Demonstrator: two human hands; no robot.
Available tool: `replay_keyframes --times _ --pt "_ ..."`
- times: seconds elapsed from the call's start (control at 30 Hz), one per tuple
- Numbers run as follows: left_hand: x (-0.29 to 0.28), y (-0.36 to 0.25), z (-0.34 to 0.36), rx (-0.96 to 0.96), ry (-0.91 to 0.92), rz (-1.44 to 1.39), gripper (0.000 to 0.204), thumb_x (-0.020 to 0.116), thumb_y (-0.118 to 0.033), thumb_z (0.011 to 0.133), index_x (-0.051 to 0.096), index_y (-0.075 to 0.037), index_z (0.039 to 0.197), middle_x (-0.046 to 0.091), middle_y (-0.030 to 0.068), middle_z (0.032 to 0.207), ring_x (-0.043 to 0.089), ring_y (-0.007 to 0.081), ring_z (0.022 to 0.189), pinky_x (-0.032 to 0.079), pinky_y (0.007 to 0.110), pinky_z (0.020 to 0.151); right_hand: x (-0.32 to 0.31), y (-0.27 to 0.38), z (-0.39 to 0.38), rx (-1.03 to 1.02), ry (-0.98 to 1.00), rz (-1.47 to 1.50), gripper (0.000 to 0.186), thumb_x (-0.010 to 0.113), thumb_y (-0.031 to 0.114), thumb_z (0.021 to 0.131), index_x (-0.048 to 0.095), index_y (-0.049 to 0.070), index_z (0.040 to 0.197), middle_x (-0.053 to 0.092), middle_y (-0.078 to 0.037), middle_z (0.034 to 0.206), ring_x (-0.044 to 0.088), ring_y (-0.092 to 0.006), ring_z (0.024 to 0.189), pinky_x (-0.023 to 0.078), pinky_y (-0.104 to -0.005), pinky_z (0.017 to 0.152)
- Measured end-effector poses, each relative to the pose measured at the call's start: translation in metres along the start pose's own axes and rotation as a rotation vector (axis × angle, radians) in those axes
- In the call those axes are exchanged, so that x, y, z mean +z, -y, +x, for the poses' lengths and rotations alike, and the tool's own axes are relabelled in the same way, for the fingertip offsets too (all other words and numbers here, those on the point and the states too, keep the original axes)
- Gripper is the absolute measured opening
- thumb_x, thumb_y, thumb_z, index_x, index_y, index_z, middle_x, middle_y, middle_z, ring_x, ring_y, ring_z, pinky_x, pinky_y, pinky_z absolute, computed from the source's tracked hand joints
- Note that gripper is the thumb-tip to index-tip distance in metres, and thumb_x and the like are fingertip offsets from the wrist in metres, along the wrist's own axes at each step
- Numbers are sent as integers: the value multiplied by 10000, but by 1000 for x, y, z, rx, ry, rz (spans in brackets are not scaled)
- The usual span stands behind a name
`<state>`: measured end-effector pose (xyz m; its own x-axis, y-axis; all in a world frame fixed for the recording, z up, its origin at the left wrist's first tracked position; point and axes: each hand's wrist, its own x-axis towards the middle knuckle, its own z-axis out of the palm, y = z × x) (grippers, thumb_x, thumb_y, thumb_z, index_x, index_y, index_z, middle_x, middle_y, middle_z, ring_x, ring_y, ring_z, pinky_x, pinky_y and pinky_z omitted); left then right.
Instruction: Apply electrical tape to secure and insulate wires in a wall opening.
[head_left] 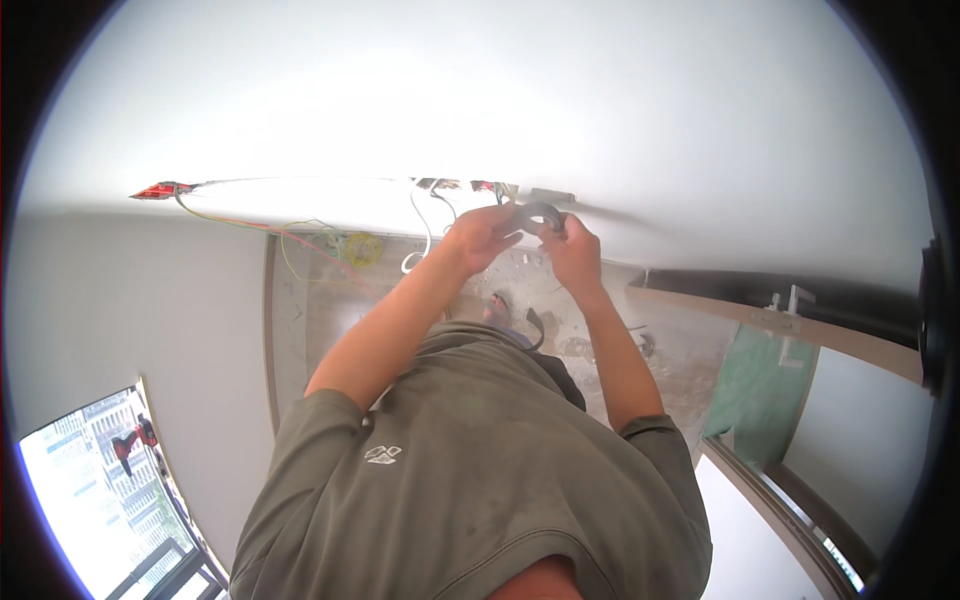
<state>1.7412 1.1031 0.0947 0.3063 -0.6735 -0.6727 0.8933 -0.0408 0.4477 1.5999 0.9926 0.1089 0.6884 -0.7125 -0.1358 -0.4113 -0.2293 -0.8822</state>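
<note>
A roll of dark tape [541, 208] is held between my two hands in front of the white wall. My left hand [484, 238] has its fingers closed at the roll's left side. On the other side, my right hand [577, 258] grips the roll between thumb and fingers. Behind my left hand, an opening in the wall [455, 184] shows wire ends. From it a white cable [424, 222] hangs down in a loop. What lies under my left fingertips is partly hidden.
A red wall box [160, 190] at far left trails thin coloured wires [225, 218]. A yellow wire coil [362, 249] is near the wall's foot. A red and black power drill [132, 445] is by the window. At right stand a counter-like ledge [800, 325] and a green panel [760, 385].
</note>
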Motion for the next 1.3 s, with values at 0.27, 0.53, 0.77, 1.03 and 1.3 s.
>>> replay_keyframes --times 0.27,0.53,0.77,1.03,1.3 --pt "-13 -20 -10 4 151 332 325 512 -219 981 571 31 1179 645 111 1102 610 213 1031 488 346 938 37 -20 -11 586 694 850 347 577 344 925 635 3 927 689 -122 810 643 -174 659 474 -288 529" --pt "-35 -27 -8 -111 75 218 329 555 -303 957 605 -7 1092 658 73 965 625 175 831 518 320 674 34 21 -9 232 741 58 231 519 237 947 611 38 1020 643 -84 810 630 -200 693 496 -305 587" --pt "-18 -34 -14 -103 0 341 266 444 -326 964 609 -118 977 597 32 805 549 155 674 470 301 553 25 59 11 -983 7 -461 289 638 37 778 619 36 1065 608 -103 1071 643 -265 890 537 -376 702" --pt "-12 -18 -20 -208 203 -197 232 492 -292 941 615 -118 1032 616 29 938 562 200 886 450 416 849 13 53 15 -654 150 -202 313 629 20 786 615 67 1095 615 -112 1037 646 -282 887 539 -401 722" --pt "-33 -16 -12 -115 451 -73 174 551 -227 945 598 -70 1001 599 30 902 564 173 873 469 395 852 2 61 14 -261 15 -111 254 699 151 818 671 11 1029 694 -133 847 676 -233 708 521 -354 652"
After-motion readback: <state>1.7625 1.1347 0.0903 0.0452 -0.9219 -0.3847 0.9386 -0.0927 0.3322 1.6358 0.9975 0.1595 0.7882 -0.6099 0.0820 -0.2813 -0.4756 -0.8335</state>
